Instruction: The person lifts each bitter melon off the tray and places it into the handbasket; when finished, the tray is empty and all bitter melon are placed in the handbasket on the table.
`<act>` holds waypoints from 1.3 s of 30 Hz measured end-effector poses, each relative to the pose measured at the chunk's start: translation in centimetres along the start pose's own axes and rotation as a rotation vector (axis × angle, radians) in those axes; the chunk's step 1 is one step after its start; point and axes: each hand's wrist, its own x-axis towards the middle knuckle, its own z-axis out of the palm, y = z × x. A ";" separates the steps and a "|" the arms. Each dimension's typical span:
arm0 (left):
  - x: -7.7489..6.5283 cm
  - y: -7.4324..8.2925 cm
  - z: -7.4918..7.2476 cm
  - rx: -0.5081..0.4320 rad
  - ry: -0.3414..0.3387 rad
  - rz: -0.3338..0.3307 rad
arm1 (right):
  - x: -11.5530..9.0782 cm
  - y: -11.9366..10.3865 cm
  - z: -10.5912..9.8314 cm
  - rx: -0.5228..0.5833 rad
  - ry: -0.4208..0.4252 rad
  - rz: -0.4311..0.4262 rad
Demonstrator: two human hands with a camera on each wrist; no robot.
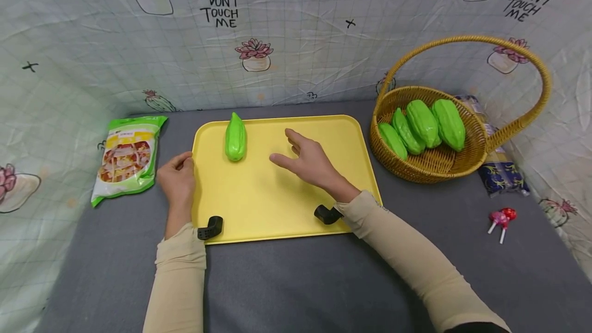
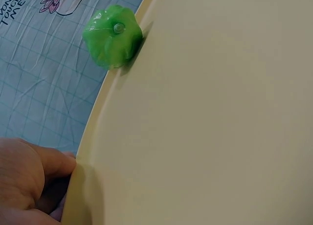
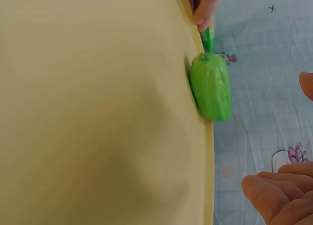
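A yellow tray [image 1: 259,194] lies on the grey table. My left hand [image 1: 178,179] is beside its left edge, fingers loosely curled and touching the outside of the rim; no finger shows inside the tray. One green ribbed vegetable [image 1: 236,137], like a bitter melon or chayote, lies at the tray's back left, apart from both hands. Over the middle right of the tray is my right hand [image 1: 310,161], with thumb and fingers spread and nothing between them. The right wrist view shows its fingertips [image 3: 259,191] and the same green vegetable [image 3: 210,87].
To the right stands a wicker basket [image 1: 430,171] with a tall handle, several green vegetables [image 1: 422,122] inside. Behind it lies a dark blue packet [image 1: 501,176]. Two lollipops [image 1: 503,217] lie in front. A green-and-white snack bag [image 1: 127,155] is at left.
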 end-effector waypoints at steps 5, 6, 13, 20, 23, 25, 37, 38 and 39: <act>0.0 0.1 -0.1 0.008 -0.002 -0.011 | 0.8 -0.3 1.7 0.002 -0.023 0.028; 0.0 0.1 -0.1 0.011 -0.002 -0.015 | 1.0 -0.5 2.1 -0.006 -0.026 0.035; -0.1 -0.1 -0.4 0.016 -0.002 -0.023 | 2.9 -1.3 4.7 -0.016 -0.032 0.063; -0.4 -0.3 -0.4 0.024 -0.002 -0.033 | 5.0 -1.8 6.8 -0.034 -0.004 0.061; -0.4 -0.3 -0.1 0.029 -0.005 -0.014 | 5.5 -1.8 7.2 -0.045 0.008 0.076; -0.3 -0.2 0.1 0.026 -0.003 0.008 | 5.8 -1.8 7.3 -0.046 0.017 0.091; -0.3 0.1 -0.1 0.006 0.007 -0.003 | 7.6 -1.6 9.2 0.004 0.046 0.061; -0.3 0.1 0.0 0.007 0.006 -0.001 | 7.7 -1.5 9.3 0.005 0.051 0.056; -0.3 0.1 0.0 0.011 0.008 -0.001 | 7.8 -1.5 9.4 0.004 0.053 0.052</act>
